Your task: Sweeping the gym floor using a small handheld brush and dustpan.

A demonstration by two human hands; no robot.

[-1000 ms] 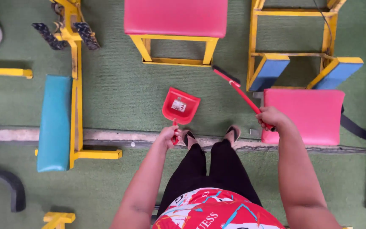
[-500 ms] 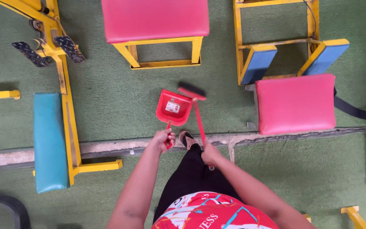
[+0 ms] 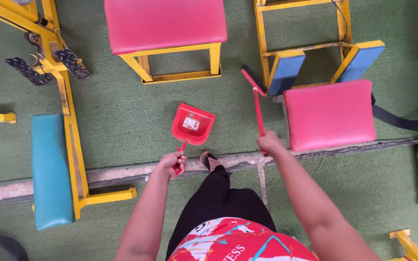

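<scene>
Red plastic fills both hands: the left hand [image 3: 171, 163] is closed tight around the thin handle of a red dustpan [image 3: 192, 124], and the right hand [image 3: 270, 143] is closed around the lower end of a red brush [image 3: 256, 99]. Taking the dustpan as the landmark, the left hand sits just below it, at the near end of its handle, and one sandalled foot [image 3: 210, 161] stands just below and to the right of it, on the pale concrete strip [image 3: 122, 171] that crosses the green carpet [image 3: 122, 111]. The pan itself lies low over the carpet, its open mouth turned away from the person, with a small pale label on its inside. The brush stands to the right of the dustpan and well apart from it, its handle running up and away from the right hand to a dark bristle head that points up and left. Further right of the dustpan is a pink padded seat [image 3: 330, 113]. To the left of it lies a teal padded bench [image 3: 50, 169] on a yellow frame [image 3: 68, 121]. Beyond the dustpan stands a pink-topped stool [image 3: 165, 24] on yellow legs.
</scene>
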